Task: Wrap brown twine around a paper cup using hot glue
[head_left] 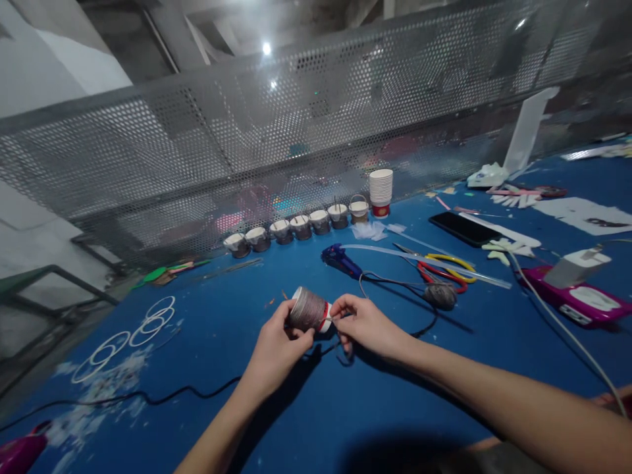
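Note:
My left hand is closed around a paper cup lying on its side, most of its wall wrapped in grey-brown yarn. A red and white band still shows at the cup's right end. Against that end my right hand pinches the yarn strand between thumb and fingertips. A ball of grey yarn lies to the right. Beyond the hands rests a blue hot glue gun, with a clear glue stick and scissors with red and yellow handles beside it.
Several wrapped cups line the back, beside a stack of paper cups and a perforated metal panel. White rings lie at left. A phone and a purple power strip sit at right. A black cable crosses the blue table.

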The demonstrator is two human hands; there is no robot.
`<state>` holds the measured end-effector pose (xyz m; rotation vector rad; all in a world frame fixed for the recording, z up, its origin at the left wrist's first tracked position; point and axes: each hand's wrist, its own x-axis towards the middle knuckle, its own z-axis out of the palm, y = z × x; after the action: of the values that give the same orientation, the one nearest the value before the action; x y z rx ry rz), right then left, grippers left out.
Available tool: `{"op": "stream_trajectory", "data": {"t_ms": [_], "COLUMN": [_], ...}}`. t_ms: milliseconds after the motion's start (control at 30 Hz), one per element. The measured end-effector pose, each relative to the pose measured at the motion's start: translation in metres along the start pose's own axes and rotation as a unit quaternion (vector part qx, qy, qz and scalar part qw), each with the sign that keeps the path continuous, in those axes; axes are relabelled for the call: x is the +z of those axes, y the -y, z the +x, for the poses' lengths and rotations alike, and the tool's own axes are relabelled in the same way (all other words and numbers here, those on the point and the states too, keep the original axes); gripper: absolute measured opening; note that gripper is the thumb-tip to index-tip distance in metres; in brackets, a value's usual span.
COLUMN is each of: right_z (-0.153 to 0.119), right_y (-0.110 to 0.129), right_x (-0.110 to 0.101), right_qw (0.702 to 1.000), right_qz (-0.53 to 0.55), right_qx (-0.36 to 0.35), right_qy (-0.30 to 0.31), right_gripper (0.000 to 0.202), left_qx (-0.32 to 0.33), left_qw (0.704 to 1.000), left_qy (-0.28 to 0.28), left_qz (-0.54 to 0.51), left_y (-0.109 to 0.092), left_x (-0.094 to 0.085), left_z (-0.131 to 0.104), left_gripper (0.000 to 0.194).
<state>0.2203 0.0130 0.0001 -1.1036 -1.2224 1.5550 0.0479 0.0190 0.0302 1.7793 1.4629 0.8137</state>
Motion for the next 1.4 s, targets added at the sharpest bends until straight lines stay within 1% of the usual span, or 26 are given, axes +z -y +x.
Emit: {"op": "stream_trajectory", "data": {"t_ms": [33,67,133,200,267,367,533,700,867,1100,1400], "right_z": [-0.002,-0.004,-0.007,-0.010,-0.011,-0.013,-0.013,-0.013,-0.013,-0.013,-0.014], "right_y": [0.002,0.003,0.004,0.002,0.000,-0.003,-0.005,-0.006,-0.007,-0.007,-0.005], "right_x": [-0.001,-0.002,-0.003,-0.005,-0.007,-0.009,-0.012,-0.010,-0.008,-0.007,-0.010], "right_qw": [1.000,0.998,0.981,0.947,0.911,0.879,0.849,0.837,0.832,0.832,0.840], "right_qz": [-0.025,-0.063,-0.160,-0.251,-0.314,-0.366,-0.411,-0.411,-0.415,-0.417,-0.404], "right_qx": [-0.005,-0.025,-0.101,-0.195,-0.261,-0.300,-0.328,-0.355,-0.363,-0.355,-0.349], "right_qy": [0.000,-0.006,-0.030,-0.056,-0.062,-0.053,-0.053,-0.071,-0.070,-0.088,-0.092], "right_gripper": [0.010,0.007,0.007,0.009,0.011,0.009,0.010,0.012,0.012,0.011,0.009], "left_qx": [0.008,0.019,0.037,0.047,0.051,0.051,0.057,0.060,0.068,0.062,0.070], "left_qw": [1.000,1.000,0.999,0.998,0.998,0.997,0.996,0.995,0.995,0.996,0.995], "left_qy": [0.000,0.000,0.004,0.008,0.009,0.013,0.009,0.003,0.008,0.012,0.014], "left_qz": [0.009,0.017,0.031,0.040,0.045,0.050,0.061,0.078,0.071,0.071,0.076], "left_y": [0.000,0.000,0.001,0.002,0.003,0.005,0.006,0.004,0.001,-0.008,-0.004], "left_x": [0.000,0.001,0.002,0.003,0.004,0.006,0.006,0.006,0.006,0.005,0.004], "left_z": [-0.001,-0.001,-0.002,-0.003,-0.003,-0.003,-0.003,-0.004,-0.005,-0.008,-0.008], "left_gripper": [0.036,0.036,0.035,0.032,0.031,0.031,0.028,0.029,0.032,0.024,0.021]}}
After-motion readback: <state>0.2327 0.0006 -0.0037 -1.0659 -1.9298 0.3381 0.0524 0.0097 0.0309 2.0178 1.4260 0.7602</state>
